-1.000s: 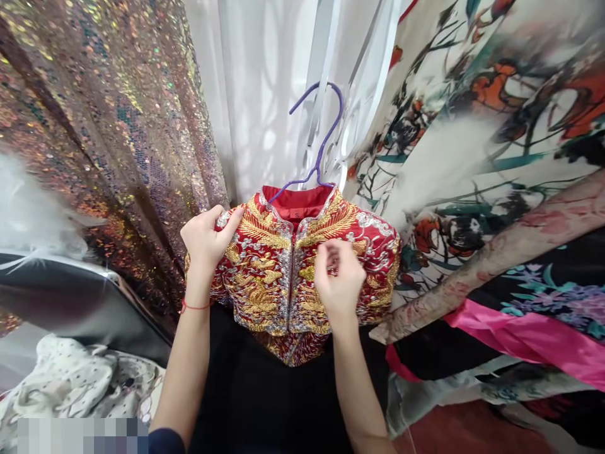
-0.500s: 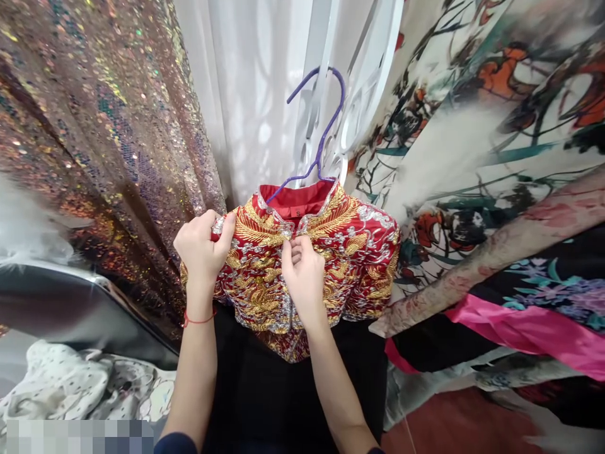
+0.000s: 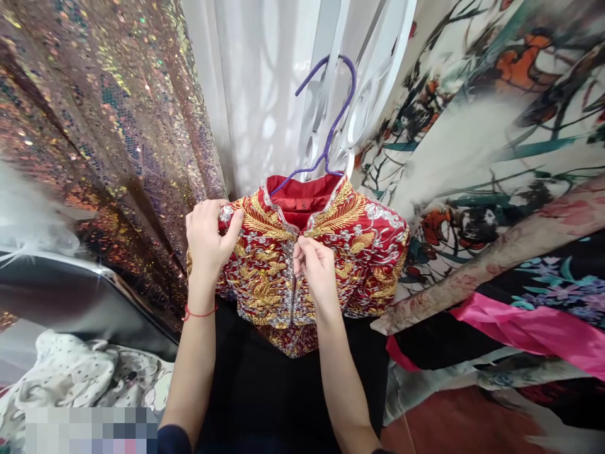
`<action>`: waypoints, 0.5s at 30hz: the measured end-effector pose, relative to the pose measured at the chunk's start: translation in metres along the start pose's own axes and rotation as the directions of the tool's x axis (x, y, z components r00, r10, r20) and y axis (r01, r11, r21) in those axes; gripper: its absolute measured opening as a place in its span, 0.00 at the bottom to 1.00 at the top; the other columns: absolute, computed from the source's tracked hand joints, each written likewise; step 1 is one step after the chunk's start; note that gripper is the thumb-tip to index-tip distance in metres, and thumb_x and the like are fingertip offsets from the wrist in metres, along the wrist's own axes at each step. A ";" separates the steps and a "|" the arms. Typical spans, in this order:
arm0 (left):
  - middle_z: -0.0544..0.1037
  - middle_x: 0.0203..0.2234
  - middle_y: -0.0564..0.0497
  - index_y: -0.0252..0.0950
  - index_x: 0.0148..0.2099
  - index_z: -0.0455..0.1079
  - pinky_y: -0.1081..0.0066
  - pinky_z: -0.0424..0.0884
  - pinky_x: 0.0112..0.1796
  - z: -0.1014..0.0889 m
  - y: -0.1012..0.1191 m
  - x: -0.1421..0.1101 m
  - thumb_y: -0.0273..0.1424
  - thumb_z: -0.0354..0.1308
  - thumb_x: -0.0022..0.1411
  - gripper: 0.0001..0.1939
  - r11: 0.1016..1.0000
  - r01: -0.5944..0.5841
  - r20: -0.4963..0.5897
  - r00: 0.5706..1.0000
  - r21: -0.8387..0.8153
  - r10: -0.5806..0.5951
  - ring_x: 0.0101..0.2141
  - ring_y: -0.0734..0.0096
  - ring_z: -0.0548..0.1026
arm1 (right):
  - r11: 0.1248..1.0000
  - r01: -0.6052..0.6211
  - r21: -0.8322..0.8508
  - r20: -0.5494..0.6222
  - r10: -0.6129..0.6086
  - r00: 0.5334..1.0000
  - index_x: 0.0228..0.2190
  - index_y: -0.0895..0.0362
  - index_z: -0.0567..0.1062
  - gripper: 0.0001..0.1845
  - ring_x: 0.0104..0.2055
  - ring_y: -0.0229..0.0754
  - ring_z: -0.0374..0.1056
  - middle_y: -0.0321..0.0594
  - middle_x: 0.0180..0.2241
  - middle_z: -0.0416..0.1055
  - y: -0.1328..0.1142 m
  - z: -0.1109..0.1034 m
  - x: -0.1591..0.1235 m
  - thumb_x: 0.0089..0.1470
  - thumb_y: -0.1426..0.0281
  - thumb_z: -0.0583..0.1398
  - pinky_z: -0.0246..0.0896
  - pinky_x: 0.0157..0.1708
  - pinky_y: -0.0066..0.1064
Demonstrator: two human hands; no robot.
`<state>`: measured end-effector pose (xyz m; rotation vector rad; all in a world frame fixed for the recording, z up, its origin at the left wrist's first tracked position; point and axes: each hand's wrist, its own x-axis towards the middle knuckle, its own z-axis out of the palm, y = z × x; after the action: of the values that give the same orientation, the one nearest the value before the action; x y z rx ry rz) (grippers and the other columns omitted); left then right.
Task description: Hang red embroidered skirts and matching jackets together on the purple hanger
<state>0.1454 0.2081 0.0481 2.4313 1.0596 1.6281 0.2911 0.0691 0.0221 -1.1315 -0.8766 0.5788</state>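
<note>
A red jacket (image 3: 265, 284) with dense gold and silver embroidery hangs in front of me, its stand collar showing a red lining and a small tag marked S. It is on a purple wire hanger (image 3: 336, 120). My left hand (image 3: 210, 233) is closed over the jacket's left-side shoulder, with the thumb lying on the front. Just under the collar, my right hand (image 3: 314, 265) pinches at the top of the front centre closure. Its fingertips hide what exactly lies between them. A dark line runs down the closure below them.
Sequined fabric (image 3: 118, 113) drapes on the left, above a dark chair back (image 3: 70, 296) and dotted white cloth (image 3: 61, 372). Behind the hanger stands a white ornate frame (image 3: 378, 75). Floral printed fabric (image 3: 439, 208) and a pink band (image 3: 520, 328) fill the right.
The jacket and hanger sit slightly further right and higher in view. My left fingers have loosened a little on the shoulder. My right hand still pinches near the collar, its fingers turned differently.
</note>
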 end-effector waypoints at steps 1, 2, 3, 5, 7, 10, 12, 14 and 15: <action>0.78 0.40 0.44 0.38 0.45 0.69 0.61 0.62 0.47 0.000 0.003 0.001 0.46 0.53 0.67 0.17 0.999 -0.018 -0.005 1.000 -0.038 0.018 0.43 0.59 0.72 | 1.000 0.005 -0.009 -0.005 -0.005 1.000 0.20 0.55 0.68 0.22 0.15 0.30 0.55 0.29 0.12 0.61 0.001 0.000 -0.001 0.60 0.55 0.57 0.52 0.18 0.24; 0.78 0.44 0.43 0.37 0.48 0.69 0.60 0.63 0.50 0.000 0.007 0.002 0.46 0.55 0.66 0.18 0.997 -0.034 -0.029 0.999 -0.068 0.032 0.46 0.58 0.73 | 1.000 0.012 -0.025 -0.010 -0.013 1.000 0.20 0.55 0.68 0.22 0.15 0.30 0.55 0.28 0.12 0.61 0.002 -0.001 -0.003 0.60 0.55 0.57 0.52 0.19 0.24; 0.77 0.47 0.42 0.37 0.50 0.69 0.59 0.63 0.52 0.000 0.013 0.001 0.46 0.57 0.65 0.20 0.995 -0.044 -0.074 0.997 -0.089 0.037 0.49 0.57 0.72 | 0.999 0.018 -0.046 -0.010 -0.019 1.000 0.20 0.55 0.68 0.22 0.15 0.30 0.55 0.28 0.13 0.61 0.002 0.000 -0.004 0.60 0.56 0.57 0.52 0.19 0.24; 0.77 0.47 0.42 0.37 0.49 0.69 0.58 0.64 0.53 0.001 0.028 -0.006 0.45 0.62 0.62 0.20 0.990 -0.075 -0.185 0.981 -0.118 0.053 0.50 0.57 0.72 | 0.996 0.025 -0.086 -0.013 -0.026 1.000 0.21 0.55 0.67 0.22 0.15 0.31 0.55 0.28 0.13 0.61 0.005 0.000 -0.006 0.61 0.55 0.56 0.51 0.19 0.25; 0.79 0.40 0.46 0.38 0.42 0.70 0.61 0.67 0.50 0.006 0.043 -0.018 0.42 0.65 0.61 0.14 0.978 -0.130 -0.221 0.971 -0.162 0.092 0.45 0.61 0.75 | 0.993 0.024 -0.117 -0.023 -0.027 0.999 0.22 0.55 0.67 0.22 0.15 0.31 0.55 0.28 0.14 0.61 0.008 0.001 -0.009 0.62 0.55 0.55 0.51 0.19 0.25; 0.77 0.28 0.52 0.38 0.32 0.69 0.69 0.69 0.39 0.019 0.059 -0.039 0.38 0.64 0.62 0.12 0.949 -0.135 -0.080 0.990 -0.285 0.117 0.33 0.70 0.74 | 0.988 0.024 -0.151 -0.056 -0.032 0.998 0.22 0.54 0.66 0.21 0.16 0.32 0.55 0.28 0.14 0.61 0.018 0.002 -0.013 0.63 0.56 0.54 0.51 0.19 0.26; 0.76 0.25 0.54 0.37 0.29 0.68 0.72 0.68 0.33 0.030 0.064 -0.052 0.38 0.63 0.64 0.14 0.944 -0.043 0.057 0.996 -0.326 0.065 0.28 0.74 0.73 | 0.984 0.007 -0.179 -0.081 -0.022 0.996 0.21 0.53 0.64 0.21 0.16 0.32 0.55 0.28 0.14 0.60 0.028 0.002 -0.018 0.63 0.57 0.53 0.52 0.20 0.26; 0.76 0.25 0.54 0.37 0.29 0.68 0.73 0.66 0.31 0.040 0.065 -0.062 0.40 0.61 0.66 0.16 0.945 0.051 0.157 0.988 -0.323 0.001 0.27 0.75 0.73 | 0.976 -0.034 -0.215 -0.107 0.011 0.994 0.21 0.53 0.64 0.20 0.16 0.33 0.55 0.28 0.13 0.59 0.043 0.000 -0.024 0.62 0.59 0.52 0.52 0.20 0.27; 0.76 0.25 0.54 0.37 0.28 0.68 0.73 0.66 0.31 0.044 0.064 -0.067 0.40 0.60 0.66 0.16 0.946 0.087 0.185 0.982 -0.312 -0.030 0.27 0.75 0.73 | 0.971 -0.061 -0.229 -0.118 0.034 0.992 0.21 0.53 0.65 0.19 0.16 0.33 0.55 0.28 0.13 0.59 0.052 -0.001 -0.028 0.61 0.60 0.52 0.52 0.20 0.27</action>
<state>0.2003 0.1366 -0.0014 2.2567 0.7652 1.4044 0.2785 0.0641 -0.0351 -1.3878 -0.8354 0.4535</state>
